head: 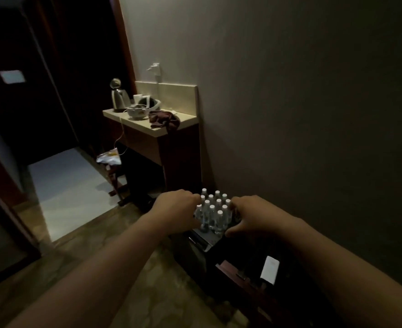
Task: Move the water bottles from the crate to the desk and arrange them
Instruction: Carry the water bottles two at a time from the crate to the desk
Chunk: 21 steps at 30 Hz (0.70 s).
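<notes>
Between left hand (175, 204) and right hand (247, 216), water bottles (213, 213).

The pack of water bottles (213, 213) was set on the floor against the wall, just right of and in front of the desk (171, 129). The left hand (176, 208) was placed at the pack's left side, the right hand (247, 216) at its right side; grip couldn't be told. On the desk, a kettle (118, 97) was stood at the far-left corner, a bowl (136, 112) just right of it, a cloth (163, 119) near the front-right edge. A bag (109, 158) was hung left of the desk, below its top.
</notes>
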Each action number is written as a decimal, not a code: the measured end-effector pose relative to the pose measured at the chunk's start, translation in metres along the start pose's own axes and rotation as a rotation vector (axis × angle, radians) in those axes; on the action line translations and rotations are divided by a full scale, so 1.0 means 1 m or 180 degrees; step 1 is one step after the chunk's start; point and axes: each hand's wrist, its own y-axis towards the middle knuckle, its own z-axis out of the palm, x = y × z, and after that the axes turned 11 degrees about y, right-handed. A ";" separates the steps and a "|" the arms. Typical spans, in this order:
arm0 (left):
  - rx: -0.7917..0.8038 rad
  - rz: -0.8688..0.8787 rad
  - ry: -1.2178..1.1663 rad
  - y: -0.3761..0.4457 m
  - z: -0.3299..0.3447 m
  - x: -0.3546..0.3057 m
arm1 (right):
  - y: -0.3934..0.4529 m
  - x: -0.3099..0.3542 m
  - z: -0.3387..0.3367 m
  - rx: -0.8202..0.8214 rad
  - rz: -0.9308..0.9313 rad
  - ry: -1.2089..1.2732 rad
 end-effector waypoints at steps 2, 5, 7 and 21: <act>-0.0006 0.0127 0.0063 0.041 0.020 0.019 | 0.040 -0.013 0.002 -0.0055 0.0087 -0.0046; 0.0001 0.0275 0.0198 0.106 0.051 0.049 | 0.106 -0.037 0.007 -0.0084 0.0204 -0.0130; -0.0032 0.0325 0.0215 0.152 0.072 0.069 | 0.154 -0.056 0.008 -0.0117 0.0274 -0.0189; 0.0095 0.0815 -0.0215 0.384 0.215 0.148 | 0.371 -0.154 0.043 0.0171 0.0977 -0.0201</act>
